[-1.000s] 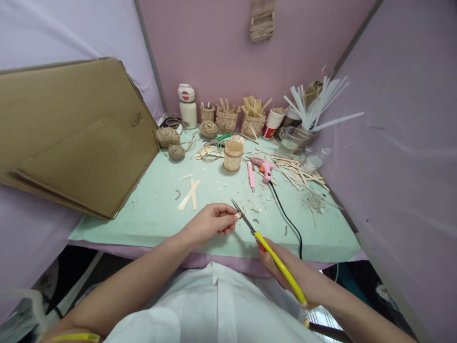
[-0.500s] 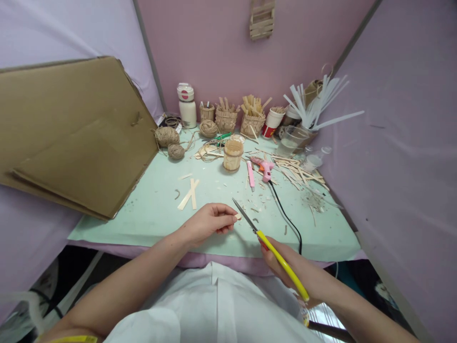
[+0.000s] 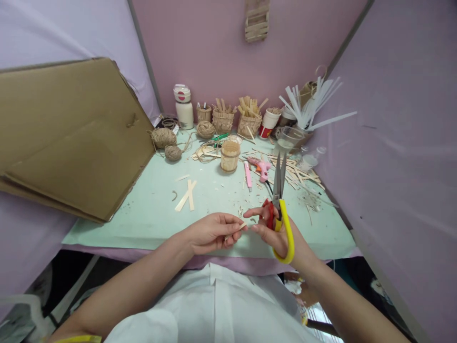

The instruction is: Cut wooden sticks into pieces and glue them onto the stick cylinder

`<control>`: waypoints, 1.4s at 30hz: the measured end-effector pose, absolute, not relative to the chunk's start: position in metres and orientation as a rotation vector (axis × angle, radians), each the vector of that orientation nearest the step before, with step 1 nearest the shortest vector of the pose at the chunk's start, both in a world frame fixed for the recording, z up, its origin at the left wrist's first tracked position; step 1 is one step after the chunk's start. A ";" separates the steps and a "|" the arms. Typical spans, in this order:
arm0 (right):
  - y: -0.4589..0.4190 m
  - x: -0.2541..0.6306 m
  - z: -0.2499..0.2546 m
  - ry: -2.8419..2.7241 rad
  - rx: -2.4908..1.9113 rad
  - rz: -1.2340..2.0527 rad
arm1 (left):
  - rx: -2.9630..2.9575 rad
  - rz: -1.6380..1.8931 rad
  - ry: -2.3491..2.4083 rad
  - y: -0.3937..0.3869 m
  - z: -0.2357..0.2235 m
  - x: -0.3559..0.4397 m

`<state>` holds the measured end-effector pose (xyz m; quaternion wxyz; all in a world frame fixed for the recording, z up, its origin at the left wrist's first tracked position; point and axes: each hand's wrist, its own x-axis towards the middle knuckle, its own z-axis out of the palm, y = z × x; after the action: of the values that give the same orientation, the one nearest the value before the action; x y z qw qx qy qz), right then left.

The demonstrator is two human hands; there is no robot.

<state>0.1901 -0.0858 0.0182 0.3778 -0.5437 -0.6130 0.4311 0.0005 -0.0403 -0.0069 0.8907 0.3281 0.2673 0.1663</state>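
Trimming a little bit of wood looks like the step in hand, going by the head view, the only one to work from. The left hand (image 3: pixel 218 232) has a pale sliver (image 3: pixel 243 225) pinched between thumb and fingers, just over the near side of the desk (image 3: pixel 153 219), one end poking toward the other hand. The right hand (image 3: pixel 272 235) has the scissors (image 3: pixel 277 197) hooked on its back fingers, blades pointing away from the person and slightly parted, nothing between them. Its thumb and forefinger are free and spread, tips just beside the sliver; I think there's a gap, but it's too tight to swear to. So my read is that the piece is being handled or checked rather than cut right at this moment. If the next move is a regrip, it calls for a light fingertip pinch with the scissors kept out of the way. If it's a snip, the blades need bringing round to the sliver, left fingertips well clear, since the piece is tiny. Can't tell how much cutting is left. Scraps (image 3: pixel 240 209) lie just beyond the hands, two crossed strips (image 3: pixel 190 193) are off to the left, and the cup (image 3: pixel 230 159) stands upright farther back, glue gun (image 3: pixel 263 170) to its right.
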 end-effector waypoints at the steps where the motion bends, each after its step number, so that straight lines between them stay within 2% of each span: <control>1: -0.084 0.188 0.018 -1.548 -1.338 1.108 | 0.648 0.331 0.526 -0.041 -0.009 0.001; 6: -0.081 0.179 0.017 -1.468 -1.276 1.177 | 0.657 0.295 0.519 -0.043 -0.013 0.003; 14: -0.076 0.180 0.015 -1.428 -1.516 1.036 | 1.266 0.595 0.861 -0.046 0.001 0.015; 18: -0.085 0.188 0.010 -1.453 -1.552 1.080 | 1.238 0.685 0.948 -0.045 0.002 0.016; 25: -0.123 0.185 0.027 -1.604 -1.609 1.461 | 1.194 0.832 0.978 -0.042 0.002 0.014; 42: -0.126 0.178 0.017 -1.606 -1.625 1.548 | 1.203 0.842 0.987 -0.044 -0.001 0.017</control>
<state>0.1775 -0.1259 0.0167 0.1899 -0.5782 -0.5713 0.5506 0.0175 -0.0436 -0.0009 0.6335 0.5261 0.4316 0.3682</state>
